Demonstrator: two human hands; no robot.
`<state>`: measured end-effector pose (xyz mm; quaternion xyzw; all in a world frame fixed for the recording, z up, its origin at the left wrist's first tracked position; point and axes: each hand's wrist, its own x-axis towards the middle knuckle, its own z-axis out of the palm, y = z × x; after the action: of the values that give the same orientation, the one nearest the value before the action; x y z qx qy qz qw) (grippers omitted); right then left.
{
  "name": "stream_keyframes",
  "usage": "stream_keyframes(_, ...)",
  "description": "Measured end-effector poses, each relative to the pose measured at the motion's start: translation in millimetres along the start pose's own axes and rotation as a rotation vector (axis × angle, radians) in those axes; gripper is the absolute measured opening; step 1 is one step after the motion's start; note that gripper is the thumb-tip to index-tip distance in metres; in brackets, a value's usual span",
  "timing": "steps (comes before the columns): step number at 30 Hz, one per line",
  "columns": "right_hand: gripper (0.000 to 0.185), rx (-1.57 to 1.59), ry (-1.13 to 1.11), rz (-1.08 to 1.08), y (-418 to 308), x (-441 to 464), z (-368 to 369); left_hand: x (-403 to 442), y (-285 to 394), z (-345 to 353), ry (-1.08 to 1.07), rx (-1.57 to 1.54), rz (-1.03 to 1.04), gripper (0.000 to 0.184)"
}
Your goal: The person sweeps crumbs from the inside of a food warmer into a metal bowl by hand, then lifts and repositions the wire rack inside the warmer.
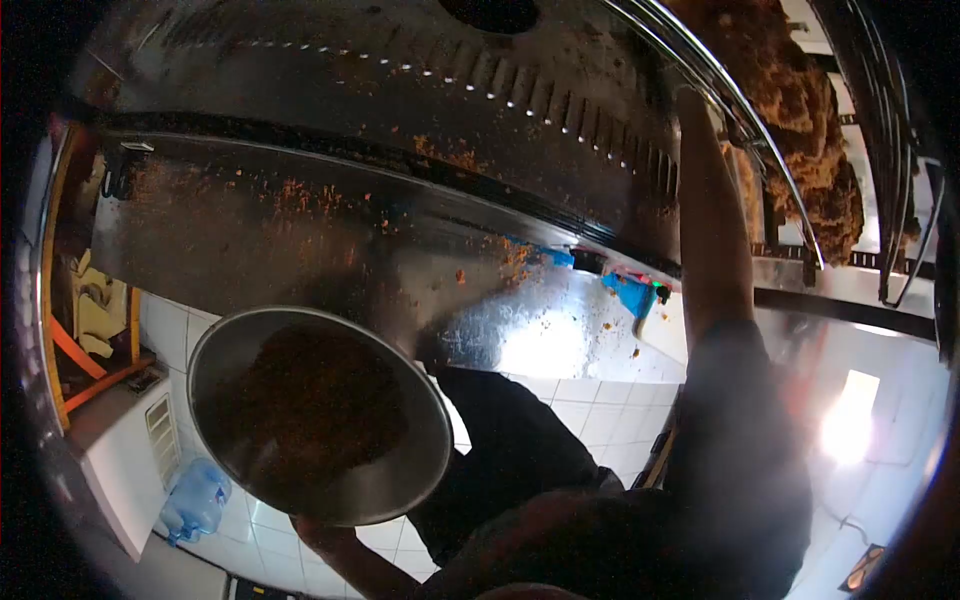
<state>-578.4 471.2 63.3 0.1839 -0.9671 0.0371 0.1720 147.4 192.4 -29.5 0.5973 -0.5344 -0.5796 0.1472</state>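
Observation:
A large round metal bowl point(420, 450) holds a heap of dark reddish-brown crumbly material point(320, 400). My left hand point(315, 530) supports the bowl at its lower rim, its fingers mostly hidden underneath. My right arm stretches upward beside a slotted metal panel point(480, 85); the right hand point(690, 105) is in shadow near curved metal rods point(745, 105), and its fingers cannot be made out. Brown, rough-textured pieces point(800, 120) lie beyond the rods at the upper right. Orange-brown crumbs point(300, 195) are scattered over the metal surface point(230, 245).
Blue items point(630, 295) and a white board-like piece point(665, 328) rest near the metal surface's right end. A blue plastic water bottle point(197, 500) lies on the white tiled floor point(270, 540). At the left stands a white unit point(125, 480) beside an orange-edged shelf point(75, 350).

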Motion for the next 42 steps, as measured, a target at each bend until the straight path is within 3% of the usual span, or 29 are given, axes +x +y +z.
stream_keyframes(1,0.053,0.018,-0.011,-0.031,-2.9,-10.6,-5.6,-4.1,8.4,7.6,-0.032,0.165,0.105,0.059)
stream_keyframes(3,0.052,0.054,-0.049,-0.092,-7.1,-45.7,-20.1,-4.4,28.4,14.0,-0.081,-0.415,-0.092,0.064)
stream_keyframes(6,0.049,0.077,-0.114,-0.179,-7.1,-104.9,-43.9,2.2,28.2,12.3,-0.249,-0.463,-0.04,0.068)
stream_keyframes(8,0.048,0.037,-0.09,-0.075,8.6,-107.7,-45.6,3.8,42.6,24.3,-0.257,-0.61,-0.108,0.069)
stream_keyframes(11,0.045,-0.022,0.016,0.022,10.7,-54.8,-27.7,2.5,49.3,28.2,-0.257,-0.491,-0.103,0.069)
stream_keyframes(15,0.042,-0.013,0.062,-0.014,-26.8,17.1,-5.8,-1.6,51.6,34.1,-0.307,-0.474,-0.085,0.071)
stream_keyframes(17,0.041,0.007,0.054,-0.047,-43.8,29.5,-1.8,-8.7,66.2,47.3,-0.239,-0.559,-0.236,0.07)
stream_keyframes(21,0.038,0.048,0.035,-0.129,-57.1,14.9,-5.0,-11.4,45.3,38.7,-0.316,-0.585,-0.192,0.068)
stream_keyframes(24,0.036,0.09,-0.004,-0.216,-61.5,-22.9,-18.9,-10.2,52.9,48.2,-0.224,-0.436,-0.235,0.065)
stream_keyframes(26,0.035,0.133,-0.046,-0.312,-62.8,-63.5,-32.0,-4.4,48.7,48.1,-0.322,-0.651,-0.31,0.064)
stream_keyframes(28,0.034,0.148,-0.074,-0.389,-62.4,-97.5,-45.4,-5.1,53.7,52.4,-0.368,-0.617,-0.256,0.063)
stream_keyframes(32,0.033,0.078,-0.029,-0.169,-48.5,-68.3,-30.0,0.4,62.3,60.5,-0.525,-0.689,-0.212,0.057)
stream_keyframes(35,0.033,0.056,0.032,-0.132,-69.8,-9.7,-11.6,1.6,62.5,60.5,-0.533,-0.741,-0.205,0.053)
stream_keyframes(42,0.034,0.091,0.026,-0.183,-118.2,50.2,7.4,-14.1,67.2,63.5,-0.325,-0.654,-0.303,0.049)
